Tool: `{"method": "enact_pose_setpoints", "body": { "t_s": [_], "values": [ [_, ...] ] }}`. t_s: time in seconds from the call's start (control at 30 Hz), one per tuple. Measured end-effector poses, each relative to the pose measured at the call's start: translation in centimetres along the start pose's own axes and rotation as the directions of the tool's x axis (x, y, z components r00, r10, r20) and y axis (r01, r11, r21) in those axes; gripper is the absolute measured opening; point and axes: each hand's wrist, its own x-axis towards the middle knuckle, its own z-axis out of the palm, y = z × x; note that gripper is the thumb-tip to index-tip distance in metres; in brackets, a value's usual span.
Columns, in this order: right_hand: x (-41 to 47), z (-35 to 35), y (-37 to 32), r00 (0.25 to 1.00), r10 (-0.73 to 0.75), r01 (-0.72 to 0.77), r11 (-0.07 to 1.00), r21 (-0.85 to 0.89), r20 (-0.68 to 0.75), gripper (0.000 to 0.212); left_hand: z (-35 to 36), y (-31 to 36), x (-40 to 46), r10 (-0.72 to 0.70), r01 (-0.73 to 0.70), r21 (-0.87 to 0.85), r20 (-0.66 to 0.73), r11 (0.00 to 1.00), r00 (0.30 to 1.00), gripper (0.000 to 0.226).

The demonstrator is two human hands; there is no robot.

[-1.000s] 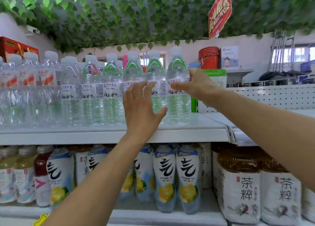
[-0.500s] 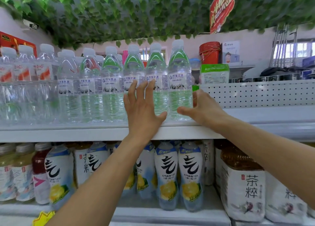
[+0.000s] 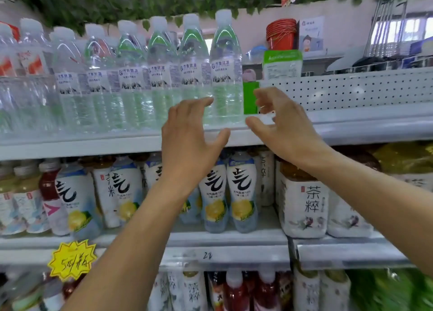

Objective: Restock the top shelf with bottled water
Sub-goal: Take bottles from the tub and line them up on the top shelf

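Nearest, two bare forearms reach up from below. The left hand (image 3: 187, 144) hangs spread and released in front of the top shelf (image 3: 93, 144), fingertips close to the bottles' lower parts, though contact is hard to judge. The right hand (image 3: 284, 125) sits just right of the end bottle (image 3: 226, 71), fingers loosely curled and grasping nothing. Both flank that bottle's base, probably to steady or square it against its neighbours. Behind them the water bottles (image 3: 131, 76) stand upright, shoulder to shoulder, along the top shelf's front edge, labels facing out for shoppers, the row ending at the end bottle. The shelf looks bare to the right, so more could go there. Farther back a perforated panel (image 3: 351, 88) rises, with red buckets (image 3: 281, 32) beyond it.
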Motion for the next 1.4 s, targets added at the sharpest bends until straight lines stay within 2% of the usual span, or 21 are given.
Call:
{"method": "enact_pose_setpoints", "body": {
  "t_s": [0.07, 0.13, 0.23, 0.3, 0.37, 0.47, 0.57, 0.67, 0.73, 0.8, 0.87, 0.93, 1.0, 1.07, 1.13, 1.23, 1.4],
  "values": [
    [-3.2, -1.3, 0.7, 0.999, -0.04, 0.04, 0.999, -0.023, -0.012, 0.032, 0.3, 1.6, -3.1, -0.018, 0.019, -0.041, 0.014, 0.999, 1.0, 0.057],
    [-6.5, -2.5, 1.7, 0.998, -0.042, 0.044, 0.999, -0.025, 0.052, 0.022, 0.8, 3.2, -6.3, -0.043, 0.047, -0.075, 0.051, 0.996, 0.998, 0.055],
    [-11.8, -3.8, 3.6, 0.984, -0.017, 0.022, 0.999, -0.028, 0.177, 0.017, 2.4, 5.5, -11.6, -0.091, 0.109, -0.098, 0.169, 0.989, 0.981, 0.053],
    [-15.5, -4.5, 5.5, 0.954, 0.046, -0.03, 0.998, -0.058, 0.295, 0.02, 4.0, 6.7, -15.6, -0.16, 0.196, -0.106, 0.281, 0.975, 0.946, 0.052],
    [-19.3, -5.0, 7.8, 0.882, 0.159, -0.129, 0.987, -0.097, 0.443, 0.022, 6.1, 7.6, -20.1, -0.261, 0.329, -0.1, 0.415, 0.939, 0.871, 0.049],
    [-26.1, -5.1, 12.1, 0.719, 0.322, -0.281, 0.945, -0.167, 0.616, 0.018, 9.5, 9.2, -28.3, -0.38, 0.543, -0.09, 0.62, 0.835, 0.687, 0.043],
    [-33.8, -4.7, 16.3, 0.573, 0.43, -0.438, 0.88, -0.183, 0.697, 0.008, 12.4, 10.6, -36.8, -0.452, 0.706, 0.014, 0.778, 0.708, 0.437, 0.041],
    [-41.7, -3.9, 20.0, 0.343, 0.549, -0.621, 0.741, -0.254, 0.762, 0.007, 14.9, 11.3, -44.7, -0.506, 0.824, 0.137, 0.84, 0.549, 0.197, 0.036],
    [-47.2, -3.1, 22.5, 0.201, 0.61, -0.672, 0.656, -0.345, 0.767, 0.018, 16.4, 11.4, -49.2, -0.53, 0.868, 0.247, 0.848, 0.431, 0.022, 0.032],
    [-52.5, -2.0, 24.5, 0.054, 0.632, -0.679, 0.591, -0.436, 0.773, 0.021, 18.1, 11.0, -53.6, -0.543, 0.882, 0.343, 0.83, 0.324, -0.124, 0.028],
    [-57.7, -0.6, 26.1, -0.072, 0.635, -0.638, 0.564, -0.525, 0.769, 0.02, 20.3, 10.3, -58.1, -0.552, 0.856, 0.425, 0.807, 0.295, -0.211, 0.035],
    [-63.1, 1.3, 27.8, -0.183, 0.645, -0.608, 0.519, -0.601, 0.742, 0.032, 22.6, 9.6, -62.2, -0.551, 0.822, 0.504, 0.779, 0.265, -0.3, 0.047],
    [-68.1, 3.1, 29.3, -0.266, 0.665, -0.609, 0.445, -0.657, 0.698, 0.034, 24.8, 9.2, -65.8, -0.552, 0.791, 0.57, 0.743, 0.224, -0.379, 0.054],
    [-71.8, 4.9, 30.9, -0.29, 0.703, -0.604, 0.392, -0.694, 0.65, 0.014, 26.9, 8.9, -68.8, -0.561, 0.783, 0.589, 0.724, 0.199, -0.402, 0.057],
    [-74.4, 6.5, 32.7, -0.286, 0.776, -0.566, 0.337, -0.753, 0.562, 0.038, 28.9, 8.5, -71.4, -0.589, 0.78, 0.591, 0.711, 0.206, -0.383, 0.064],
    [-77.0, 8.9, 35.2, -0.256, 0.833, -0.512, 0.314, -0.799, 0.491, 0.047, 31.3, 7.9, -74.6, -0.627, 0.732, 0.616, 0.701, 0.293, -0.339, 0.084],
    [-79.2, 12.8, 38.5, -0.106, 0.874, -0.458, 0.38, -0.804, 0.474, 0.049, 33.9, 7.5, -77.9, -0.663, 0.655, 0.643, 0.694, 0.397, -0.28, 0.104]
  ]
}}
